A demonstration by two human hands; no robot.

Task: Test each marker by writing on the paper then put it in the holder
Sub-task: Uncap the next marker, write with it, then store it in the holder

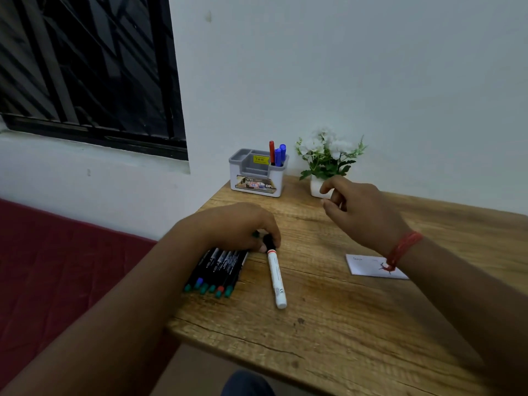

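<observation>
Our left hand (240, 227) pinches the white marker's (276, 277) black cap; our right hand (363, 212) hovers loosely curled, empty, near the holder (257, 178).

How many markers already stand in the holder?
3: one red-capped marker and two blue-capped markers, together in the rear right compartment of the grey-and-white plastic holder. Others may sit hidden.

A wooden surface (343, 332) with a rough grain stood against a white wall (371, 67). At its far edge sat a small white pot (317, 187) of white flowers and green leaves. A dark window (85, 64) with bars lay to the left, and a dark red bed (57, 267) lay below it.
</observation>
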